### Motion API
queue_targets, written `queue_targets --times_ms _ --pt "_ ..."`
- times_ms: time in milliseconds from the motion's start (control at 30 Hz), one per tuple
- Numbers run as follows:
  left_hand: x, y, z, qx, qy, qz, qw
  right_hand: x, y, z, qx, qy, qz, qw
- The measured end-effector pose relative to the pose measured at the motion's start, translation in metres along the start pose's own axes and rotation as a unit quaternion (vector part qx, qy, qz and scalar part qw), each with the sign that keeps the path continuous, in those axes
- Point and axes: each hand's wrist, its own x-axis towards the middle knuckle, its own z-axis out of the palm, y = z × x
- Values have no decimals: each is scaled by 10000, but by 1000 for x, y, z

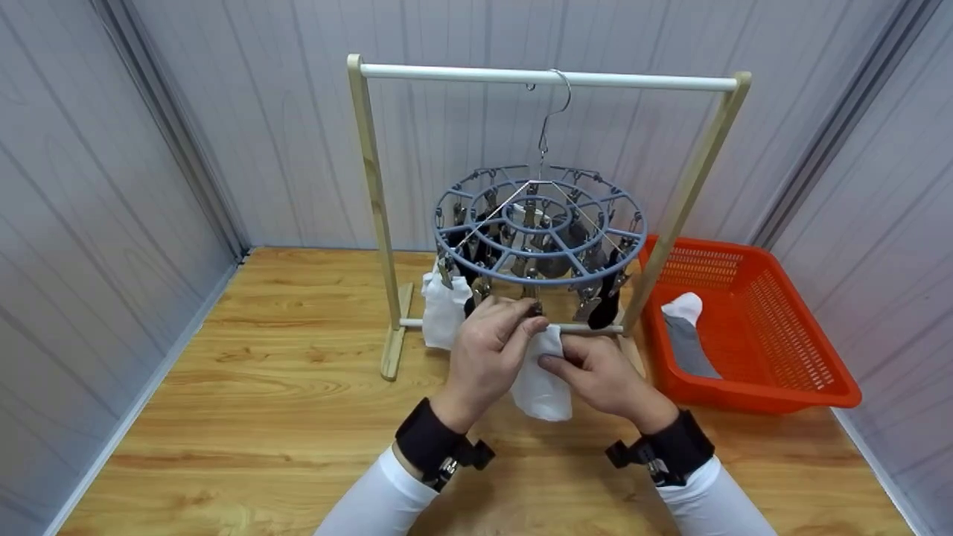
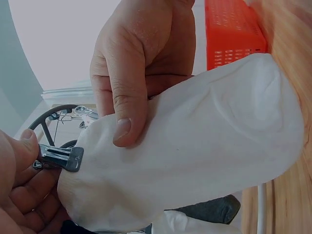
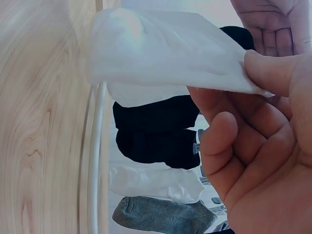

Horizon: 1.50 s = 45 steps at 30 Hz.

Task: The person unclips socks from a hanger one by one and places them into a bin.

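My right hand pinches a white sock near its cuff, thumb in front and fingers behind. The sock's toe hangs down below the round grey hanger. At the sock's opening my left hand holds a metal clip between thumb and fingers. In the left wrist view the clip's tip lies over the cuff's edge; whether it bites the cloth I cannot tell. In the right wrist view, black socks, a white sock and a grey sock hang from other clips behind.
The hanger hangs by a metal hook from the white bar of a wooden stand. To the right, an orange basket holds a grey and white sock. Another white sock hangs at the hanger's left. Panelled walls enclose the wooden table.
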Motion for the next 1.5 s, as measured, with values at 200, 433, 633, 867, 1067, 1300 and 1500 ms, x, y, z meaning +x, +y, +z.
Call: queue_targets --times_ms 200,433,633,867,1067,1300,1500 --pt "1 0 -1 -92 11 6 10000 1 -1 0 -42 10 -73 10000" --pt "2 0 -2 -218 37 -78 9997 1 2 -1 -24 -4 -115 9999" --pt "1 -1 -2 -284 106 -212 9993 1 2 -2 -128 4 -118 9998" --pt "0 -2 -2 -317 252 -206 9990 0 0 -12 -578 92 50 9983" --pt "-1 -2 -2 -286 245 -202 9991 -1 2 -22 -580 -12 136 9982" --pt "0 -1 -3 -252 233 -207 9992 -2 5 -29 -911 -73 183 9956" --pt "0 2 -3 -95 104 -236 9996 -4 5 -35 -1000 -25 101 9949"
